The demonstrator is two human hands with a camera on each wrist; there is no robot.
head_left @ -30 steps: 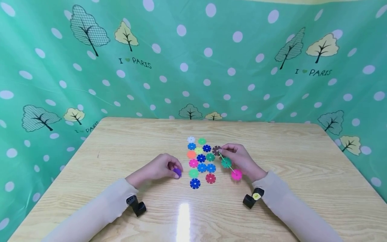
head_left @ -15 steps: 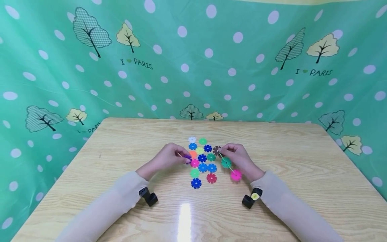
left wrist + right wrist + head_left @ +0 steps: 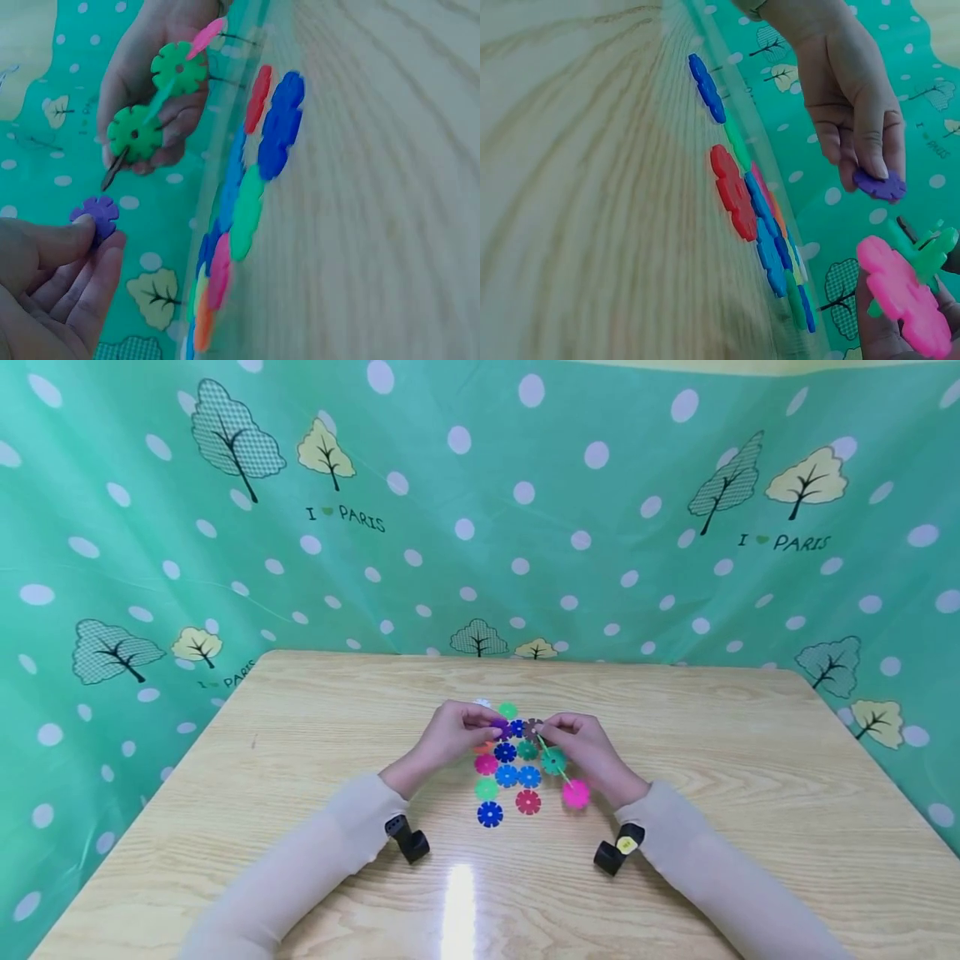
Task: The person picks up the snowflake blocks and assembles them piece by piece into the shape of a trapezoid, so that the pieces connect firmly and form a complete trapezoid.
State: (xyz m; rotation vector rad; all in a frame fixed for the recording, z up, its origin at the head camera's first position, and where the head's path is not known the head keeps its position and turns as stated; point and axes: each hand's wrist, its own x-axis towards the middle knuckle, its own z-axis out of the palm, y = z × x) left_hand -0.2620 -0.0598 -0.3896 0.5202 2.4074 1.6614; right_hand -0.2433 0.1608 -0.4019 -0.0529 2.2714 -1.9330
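Thumb and fingers of my left hand (image 3: 448, 731) pinch a purple notched plastic disc (image 3: 107, 212). My right hand (image 3: 592, 752) holds a chain of interlocking discs: a brown disc (image 3: 533, 727) at the fingertips, then green discs (image 3: 178, 69), one of them edge-on, and a pink disc (image 3: 576, 794) at the near end. In the left wrist view the purple disc is just short of the brown one, with a small gap between them. Both hands are raised over the loose discs, and the left one covers part of them in the head view.
Flat on the wooden table (image 3: 337, 710) lie several loose notched discs, among them a red disc (image 3: 528, 802), a dark blue disc (image 3: 490, 814) and a light green disc (image 3: 487, 789). A green dotted curtain (image 3: 405, 527) hangs behind the table.
My left hand has carried the purple disc up and to the right, from left of the loose discs to beside the brown disc. My right hand has shifted only slightly left.
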